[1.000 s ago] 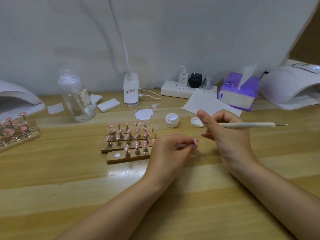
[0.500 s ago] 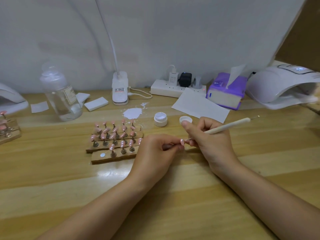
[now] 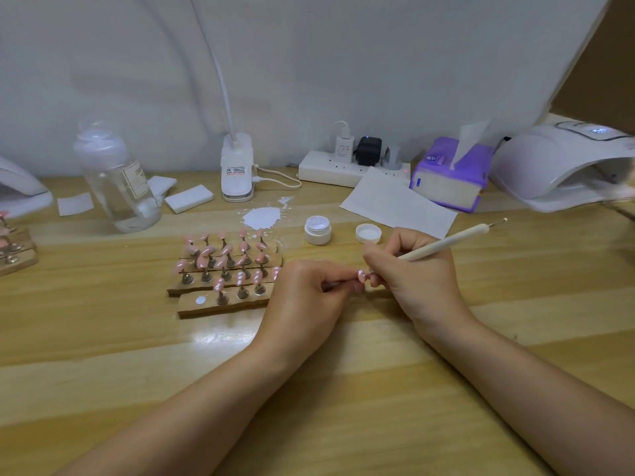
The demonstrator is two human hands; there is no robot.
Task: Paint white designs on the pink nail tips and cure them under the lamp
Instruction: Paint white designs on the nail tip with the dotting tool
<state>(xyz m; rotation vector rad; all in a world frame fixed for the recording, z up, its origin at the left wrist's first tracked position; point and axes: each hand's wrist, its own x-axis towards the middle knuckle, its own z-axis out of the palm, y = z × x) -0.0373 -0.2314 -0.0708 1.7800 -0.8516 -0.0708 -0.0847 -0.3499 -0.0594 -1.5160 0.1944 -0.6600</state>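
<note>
My left hand [image 3: 309,300] pinches a pink nail tip [image 3: 361,275] on its small stand, held just above the table. My right hand [image 3: 412,273] grips a cream dotting pen [image 3: 446,242] like a pencil, its lower tip down at the nail tip. Wooden holders [image 3: 220,305] to the left carry several pink nail tips [image 3: 226,259], some with white marks. An open jar of white gel [image 3: 318,229] and its lid [image 3: 368,233] stand behind my hands. A white curing lamp [image 3: 556,166] sits at the far right.
A clear bottle [image 3: 118,187], a white paint blot [image 3: 262,217], a clip lamp base [image 3: 237,170], a power strip [image 3: 343,168], a paper sheet [image 3: 395,204] and a purple tissue box [image 3: 450,176] line the back. A second lamp [image 3: 17,190] and another holder [image 3: 15,255] sit far left.
My right hand swung the pen from level down to the nail tip and closed in on my left hand. The view shifted right, so the objects appear further left.
</note>
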